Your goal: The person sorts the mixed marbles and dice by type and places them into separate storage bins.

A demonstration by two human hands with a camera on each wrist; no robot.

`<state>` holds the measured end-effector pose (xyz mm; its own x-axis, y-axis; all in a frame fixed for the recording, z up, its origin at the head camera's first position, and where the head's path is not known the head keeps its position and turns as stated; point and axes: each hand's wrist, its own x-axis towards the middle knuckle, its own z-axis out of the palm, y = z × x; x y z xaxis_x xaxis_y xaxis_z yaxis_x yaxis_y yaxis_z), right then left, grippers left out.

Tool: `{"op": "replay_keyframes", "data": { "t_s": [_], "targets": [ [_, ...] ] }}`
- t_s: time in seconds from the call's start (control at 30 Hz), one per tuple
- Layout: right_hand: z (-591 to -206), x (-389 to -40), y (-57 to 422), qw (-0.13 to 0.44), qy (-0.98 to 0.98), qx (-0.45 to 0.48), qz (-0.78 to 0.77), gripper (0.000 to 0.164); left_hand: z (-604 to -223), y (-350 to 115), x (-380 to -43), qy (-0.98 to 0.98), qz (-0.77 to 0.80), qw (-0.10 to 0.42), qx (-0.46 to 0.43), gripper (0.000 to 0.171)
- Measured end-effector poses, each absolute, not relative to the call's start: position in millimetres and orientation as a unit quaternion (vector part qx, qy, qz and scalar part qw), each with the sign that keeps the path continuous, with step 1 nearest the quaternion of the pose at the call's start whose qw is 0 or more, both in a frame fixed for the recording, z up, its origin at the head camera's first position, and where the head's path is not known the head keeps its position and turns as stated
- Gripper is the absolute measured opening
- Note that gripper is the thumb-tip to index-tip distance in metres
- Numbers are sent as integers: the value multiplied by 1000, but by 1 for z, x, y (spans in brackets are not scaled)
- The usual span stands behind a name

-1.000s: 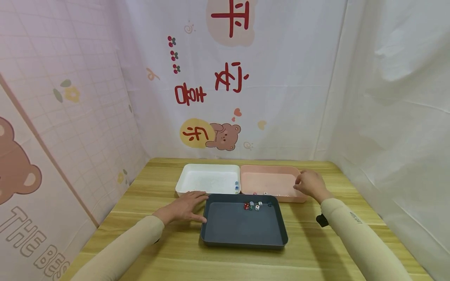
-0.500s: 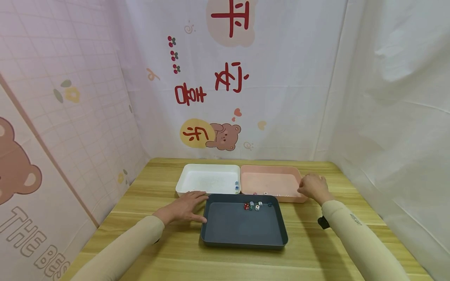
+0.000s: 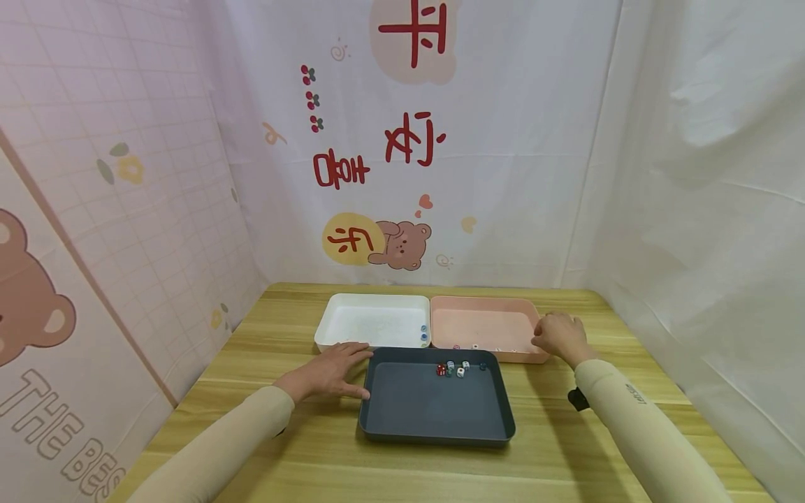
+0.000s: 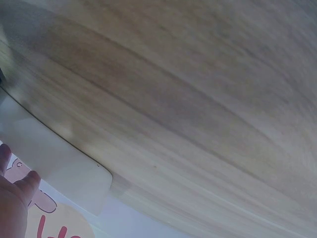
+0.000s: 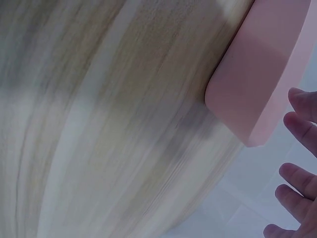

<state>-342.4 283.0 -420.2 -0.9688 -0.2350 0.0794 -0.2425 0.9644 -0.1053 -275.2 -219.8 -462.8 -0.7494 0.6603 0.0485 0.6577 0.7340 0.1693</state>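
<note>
My left hand (image 3: 331, 370) lies with straight, spread fingers at the left rim of the dark grey tray (image 3: 434, 419). Several small dice sit near that tray's far wall: a red die (image 3: 441, 370), a white die (image 3: 460, 372) and others in white, green and dark blue. My right hand (image 3: 562, 338) hovers at the right end of the pink tray (image 3: 484, 321); its fingers are loosely bent. In the right wrist view its fingers (image 5: 298, 174) are spread beside the pink wall, with nothing between them. More dice (image 3: 475, 346) show along the pink tray's near side, partly hidden.
Left of the pink tray, side by side with it, stands a white tray (image 3: 371, 318) with several bluish dice (image 3: 424, 337) at its right end. The wooden table (image 3: 302, 461) extends around the trays. Printed cloth (image 3: 503, 175) encloses the back and sides.
My right hand has drawn slightly right, from over the pink tray's inside to its right rim. The left hand and the trays have stayed put.
</note>
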Motion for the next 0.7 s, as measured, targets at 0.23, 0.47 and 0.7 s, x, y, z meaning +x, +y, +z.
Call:
{"op": "replay_keyframes", "data": {
  "t_s": [0.23,0.47,0.7],
  "targets": [
    [-421,-343,280,41,-990,127,56,20,-462,-219,-274,931,91,10,353,91],
    [-424,-345,276,58,-986,148,49,25,-462,-219,-274,933,90,15,349,91],
    [-423,-345,261,66,-981,173,63,25,-463,-220,-275,933,92,14,349,91]
  ]
}}
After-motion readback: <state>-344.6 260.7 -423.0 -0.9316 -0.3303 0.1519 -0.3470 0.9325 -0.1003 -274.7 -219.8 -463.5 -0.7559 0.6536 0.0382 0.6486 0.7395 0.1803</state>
